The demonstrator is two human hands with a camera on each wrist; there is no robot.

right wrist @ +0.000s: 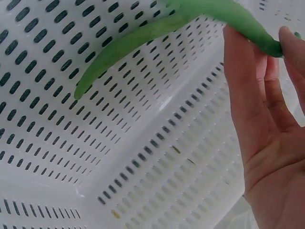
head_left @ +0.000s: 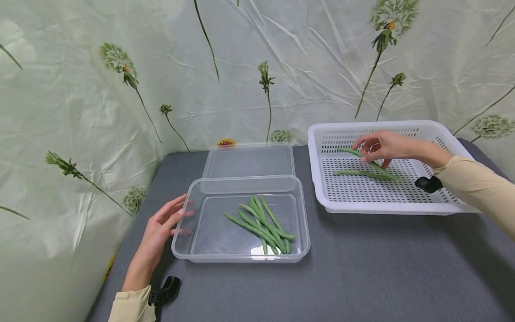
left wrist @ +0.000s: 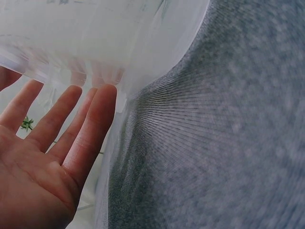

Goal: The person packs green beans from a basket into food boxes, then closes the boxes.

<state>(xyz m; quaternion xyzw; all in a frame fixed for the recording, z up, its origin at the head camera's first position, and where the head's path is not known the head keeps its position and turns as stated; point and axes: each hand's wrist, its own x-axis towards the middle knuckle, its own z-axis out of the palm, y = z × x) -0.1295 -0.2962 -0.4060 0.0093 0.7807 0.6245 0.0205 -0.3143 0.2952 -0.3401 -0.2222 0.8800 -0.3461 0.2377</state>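
Note:
My right hand is inside the white perforated basket, pinching a green bean between thumb and fingers. In the right wrist view, one end of this bean shows at the thumb. Another green bean lies on the basket floor below it. On the left, my left hand has its fingers extended against the left wall of a clear plastic container. In the left wrist view the fingertips are right at the container's rim. Several green beans lie in a loose pile in the container's right half.
Behind the container lies a clear flat lid. A grey cloth covers the table. A pale curtain printed with flowers hangs along the back and left edges. Black wrist devices sit on both sleeves.

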